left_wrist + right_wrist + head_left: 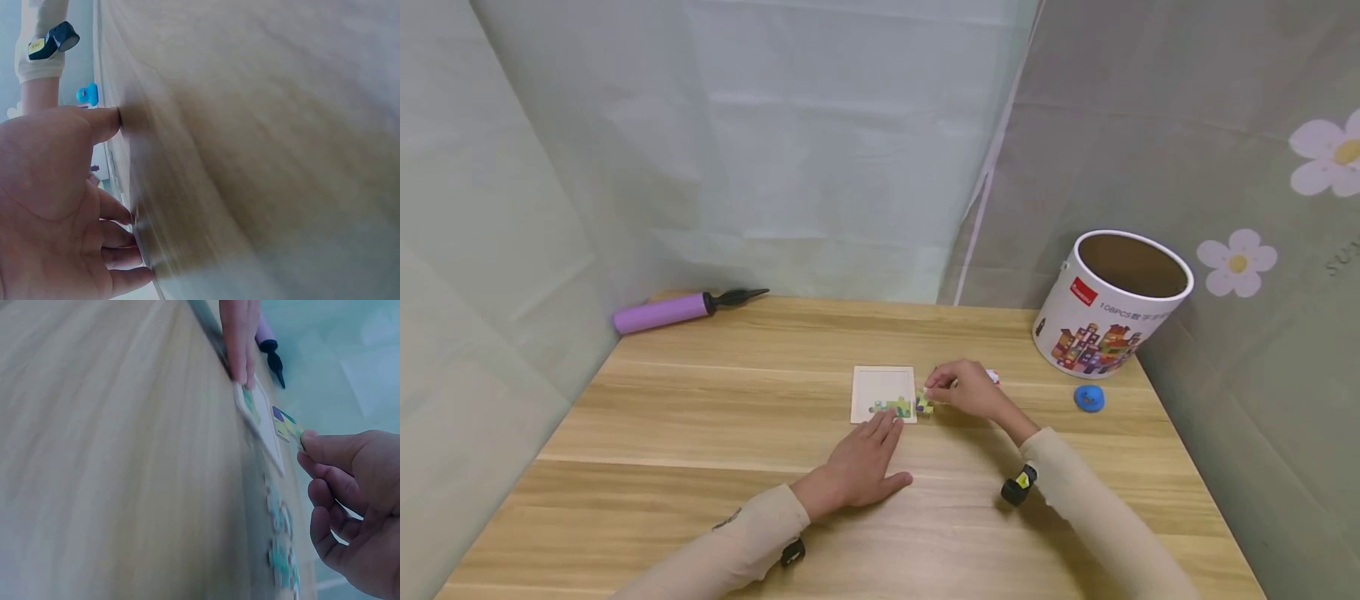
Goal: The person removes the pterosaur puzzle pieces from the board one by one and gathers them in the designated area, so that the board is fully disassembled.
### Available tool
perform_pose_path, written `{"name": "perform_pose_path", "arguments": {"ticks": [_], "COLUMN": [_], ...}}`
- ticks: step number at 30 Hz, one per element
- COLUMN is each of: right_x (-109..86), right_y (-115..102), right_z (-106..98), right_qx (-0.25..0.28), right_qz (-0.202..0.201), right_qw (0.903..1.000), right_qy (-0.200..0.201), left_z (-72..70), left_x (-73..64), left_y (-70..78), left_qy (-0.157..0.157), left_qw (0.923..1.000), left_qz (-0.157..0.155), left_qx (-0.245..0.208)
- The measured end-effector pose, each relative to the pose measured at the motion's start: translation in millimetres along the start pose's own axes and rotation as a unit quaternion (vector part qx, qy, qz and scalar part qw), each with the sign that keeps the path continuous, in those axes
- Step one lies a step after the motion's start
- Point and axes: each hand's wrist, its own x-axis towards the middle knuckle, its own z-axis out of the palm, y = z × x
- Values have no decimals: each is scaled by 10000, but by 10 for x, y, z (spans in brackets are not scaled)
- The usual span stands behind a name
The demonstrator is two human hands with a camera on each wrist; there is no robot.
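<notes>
A square wooden puzzle tray (pixel 878 383) lies on the table. Green jigsaw pieces (pixel 901 407) sit along its near edge. My left hand (pixel 859 465) rests with extended fingertips on that near edge and the pieces there, its thumb out to the side. Just off the tray's right side, my right hand (pixel 970 390) pinches a yellow-green jigsaw piece (pixel 286 425) between thumb and index finger. The piece is tilted and held above the table in the right wrist view. The underside of the left fingertips is hidden in the head view.
Several loose jigsaw pieces (pixel 279 544) lie right of the tray, mostly hidden behind my right hand in the head view. A white bucket (pixel 1105 312) and a small blue object (pixel 1089 398) stand at the right. At the back left lies a purple pump (pixel 662 313).
</notes>
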Motion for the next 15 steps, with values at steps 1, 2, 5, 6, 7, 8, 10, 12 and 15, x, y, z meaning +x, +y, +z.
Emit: {"name": "perform_pose_path", "arguments": {"ticks": [1, 2, 5, 6, 7, 8, 10, 12, 15], "right_x": [-32, -60, -129, -148, -165, -177, -202, -223, -253], "right_y": [16, 38, 73, 83, 94, 103, 116, 129, 140], "right_z": [-15, -27, -60, -69, -74, -78, -81, -77, -63], "right_qx": [-24, -73, -156, -171, -193, -211, -213, -181, -164], "right_qz": [7, -10, -15, -5, 2, -5, 48, 101, 93], "right_qw": [10000, 10000, 9998, 9998, 9998, 9997, 9998, 9998, 9998], "right_qy": [16, 50, 92, 95, 90, 80, 28, -31, -103], "left_z": [-1, -2, -4, -4, -3, -3, 0, -2, -4], "left_x": [0, 0, -2, -2, -2, -1, 1, 2, 3], "left_y": [-1, -3, -4, -5, -5, -5, -5, -4, 0], "left_qy": [-17, -33, -29, -20, -9, -1, 7, 18, 22], "left_qw": [10000, 10000, 10000, 10000, 10000, 10000, 10000, 10000, 10000], "left_qz": [-2, -6, -9, -8, -6, -5, 2, 8, 21], "left_qx": [-3, -7, -37, -45, -52, -53, -53, -62, -72]}}
